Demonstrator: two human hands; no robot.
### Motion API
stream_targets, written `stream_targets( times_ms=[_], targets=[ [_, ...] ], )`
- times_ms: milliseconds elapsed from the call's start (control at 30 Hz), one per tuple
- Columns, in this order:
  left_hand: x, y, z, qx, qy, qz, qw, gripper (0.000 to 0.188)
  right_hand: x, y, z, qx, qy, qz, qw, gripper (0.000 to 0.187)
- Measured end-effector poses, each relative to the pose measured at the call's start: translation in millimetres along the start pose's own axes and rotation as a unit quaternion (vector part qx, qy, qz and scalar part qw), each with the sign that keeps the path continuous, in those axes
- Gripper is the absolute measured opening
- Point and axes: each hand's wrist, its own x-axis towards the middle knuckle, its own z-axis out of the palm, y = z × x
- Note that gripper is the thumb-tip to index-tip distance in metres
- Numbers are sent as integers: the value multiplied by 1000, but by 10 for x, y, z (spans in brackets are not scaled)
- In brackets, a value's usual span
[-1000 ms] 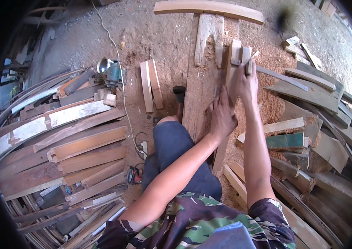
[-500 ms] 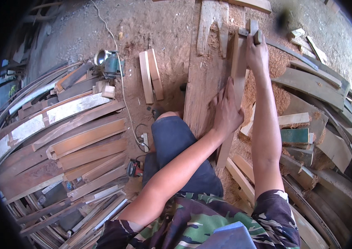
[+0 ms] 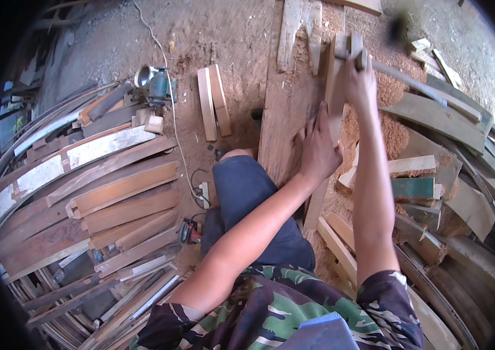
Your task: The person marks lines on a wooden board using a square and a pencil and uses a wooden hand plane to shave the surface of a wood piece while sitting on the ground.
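Note:
A long narrow wooden board [image 3: 335, 87] stands on edge over a wide wooden plank [image 3: 285, 125]. Near its far end, my right hand [image 3: 362, 81] is closed around a marking tool [image 3: 356, 46] with short upright blocks. From that tool a long straight grey blade [image 3: 411, 80] sticks out to the right, while its short end lies across the board. My left hand [image 3: 320, 146] grips the board lower down, fingers stretched along its side and thumb on the right. The fingertips of my right hand are partly hidden behind the tool.
Stacked boards [image 3: 125, 195] fill the left side. A green power tool [image 3: 158, 87] lies by a pale cord [image 3: 178, 134], near two short wooden pieces [image 3: 213, 102]. Offcuts [image 3: 414, 166] and wood shavings [image 3: 390, 137] cover the right. A red-and-black power tool [image 3: 189, 231] rests beside my leg.
My right hand has drawn the marking tool a little toward me along the board, showing more of its far end. My left hand keeps its grip on the board.

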Motion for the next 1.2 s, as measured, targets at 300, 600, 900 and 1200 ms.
stream_targets(
  times_ms=[300,600,900,1200],
  targets=[
    [8,35,-12,30,9,7,999,105,-23,-142,-128,24,-12,3,1000,68],
    [49,0,-47,21,2,-22,1000,101,-417,34,-11,48,-8,-22,999,69],
    [19,-1,-39,21,-21,-40,999,102,-11,-20,36,15,-17,11,1000,72],
    [22,33,46,5,8,-3,1000,102,484,-38,35,13,36,-46,998,63]
  ],
)
